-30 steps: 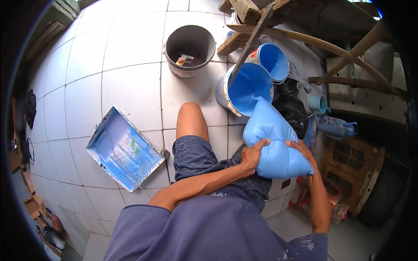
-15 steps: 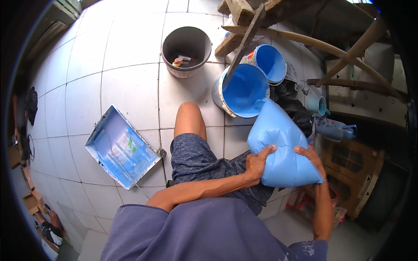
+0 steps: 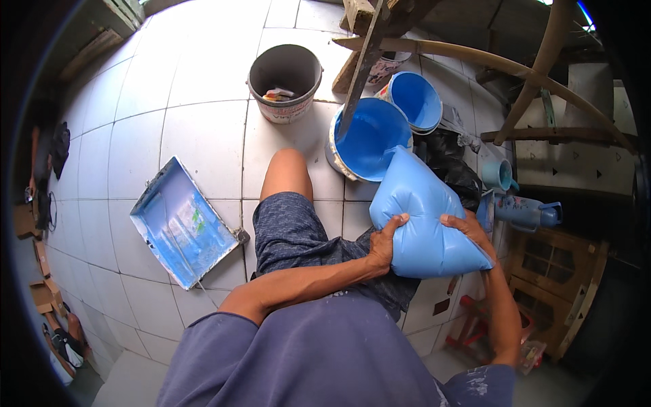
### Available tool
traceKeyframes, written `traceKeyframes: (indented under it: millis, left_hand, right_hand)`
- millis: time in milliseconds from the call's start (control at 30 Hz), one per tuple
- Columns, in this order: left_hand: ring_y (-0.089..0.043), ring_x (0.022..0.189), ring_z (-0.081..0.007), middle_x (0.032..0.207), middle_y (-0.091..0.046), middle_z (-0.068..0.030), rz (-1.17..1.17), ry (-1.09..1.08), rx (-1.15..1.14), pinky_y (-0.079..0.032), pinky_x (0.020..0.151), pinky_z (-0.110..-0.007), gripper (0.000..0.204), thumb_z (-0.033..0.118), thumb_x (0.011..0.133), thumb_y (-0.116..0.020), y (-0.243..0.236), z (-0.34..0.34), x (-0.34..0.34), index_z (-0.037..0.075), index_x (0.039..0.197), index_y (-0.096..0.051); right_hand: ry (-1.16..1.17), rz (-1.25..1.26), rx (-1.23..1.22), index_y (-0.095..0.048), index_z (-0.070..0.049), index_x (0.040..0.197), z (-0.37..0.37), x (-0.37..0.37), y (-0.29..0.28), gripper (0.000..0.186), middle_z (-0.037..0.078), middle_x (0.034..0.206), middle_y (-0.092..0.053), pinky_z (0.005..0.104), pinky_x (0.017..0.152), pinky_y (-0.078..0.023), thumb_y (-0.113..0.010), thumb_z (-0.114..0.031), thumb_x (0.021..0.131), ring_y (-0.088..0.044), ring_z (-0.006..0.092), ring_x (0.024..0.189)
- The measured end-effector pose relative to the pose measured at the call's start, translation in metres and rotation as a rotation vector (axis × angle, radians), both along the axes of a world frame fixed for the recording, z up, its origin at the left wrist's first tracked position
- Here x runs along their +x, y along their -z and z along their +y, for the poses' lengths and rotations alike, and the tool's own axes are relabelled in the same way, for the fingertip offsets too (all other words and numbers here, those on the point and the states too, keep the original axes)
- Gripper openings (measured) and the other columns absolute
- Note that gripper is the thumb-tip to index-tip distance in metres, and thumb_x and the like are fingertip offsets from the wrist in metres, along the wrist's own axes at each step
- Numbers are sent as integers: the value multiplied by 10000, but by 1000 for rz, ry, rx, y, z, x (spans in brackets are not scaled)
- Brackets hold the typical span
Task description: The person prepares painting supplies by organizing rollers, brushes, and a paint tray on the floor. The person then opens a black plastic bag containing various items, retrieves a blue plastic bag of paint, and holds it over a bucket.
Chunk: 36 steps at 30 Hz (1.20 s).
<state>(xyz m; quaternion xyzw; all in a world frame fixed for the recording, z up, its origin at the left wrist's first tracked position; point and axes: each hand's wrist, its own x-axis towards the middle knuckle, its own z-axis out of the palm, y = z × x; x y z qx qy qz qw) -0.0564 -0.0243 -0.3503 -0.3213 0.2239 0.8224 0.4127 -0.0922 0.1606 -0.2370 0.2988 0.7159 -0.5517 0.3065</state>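
Your left hand [image 3: 384, 245] is closed over the near left edge of the blue plastic bag [image 3: 426, 220], fingers curled tight into it. Your right hand [image 3: 466, 229] clamps the bag's right side the same way, so the bag hangs between both hands, its far corner pointing at the big blue bucket [image 3: 367, 140] just ahead of them.

The bag looks full and soft. If one grip slackens, it could sag or slide and drop its load on the tiled floor [image 3: 196, 122] or on your knee [image 3: 286, 169] beside your left hand. If the far corner drifts off the bucket's mouth, whatever comes out would likely miss the rim.

The big bucket holds blue paint, with a wooden stick [image 3: 361, 68] standing in it; bump that stick and the paint may splash. A smaller blue pail [image 3: 415, 100] sits just beyond, blue inside; I cannot tell how full. Further ahead to the left, the grey bucket [image 3: 285, 71] holds a few small scraps. Well to the left of your hands, the paint tray [image 3: 182, 222] carries a thin blue film.
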Motion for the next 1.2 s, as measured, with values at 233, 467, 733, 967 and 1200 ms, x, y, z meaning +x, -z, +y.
traceKeyframes:
  millis: [233,467,733,967,1200]
  left_hand:
    - [-661,860,-287,976,-642,-246,27,-4,-174,-549,764,-346,692,430,704,-717,-14,6,-1,-134,1078,-572]
    - [-636,942,-276,1050,-609,-231,85,31,-83,-532,832,-355,709,435,753,-687,-5,11,5,-111,1165,-502]
    - [-561,1082,-321,1239,-477,-224,12,16,-45,-489,922,-409,971,552,719,-694,-17,-7,-9,-31,1371,-273]
    - [-594,1030,-305,1161,-539,-228,20,32,-62,-523,865,-389,916,477,680,-772,-15,-12,-16,-64,1296,-364]
    - [-619,991,-294,1123,-569,-236,80,-19,-72,-532,860,-372,850,472,737,-722,-17,-11,-10,-110,1263,-394]
  right_hand:
    - [35,-1,139,-369,63,1313,12,13,14,960,231,1218,-501,378,847,-506,-794,-468,636,-580,293,1031]
    - [-222,9,262,-268,24,1394,9,14,1,1174,248,1347,-381,422,1050,-324,-839,-466,492,-411,354,1242]
    - [-160,64,179,-360,35,1340,-1,7,7,933,188,1218,-511,380,990,-396,-821,-234,574,-514,293,1124]
    - [-97,157,52,-387,44,1312,-3,13,18,814,159,1185,-536,357,942,-435,-781,-172,634,-549,252,1065]
    - [-149,113,-2,-413,45,1295,-3,11,16,751,141,1155,-556,349,935,-437,-755,-177,664,-555,229,1045]
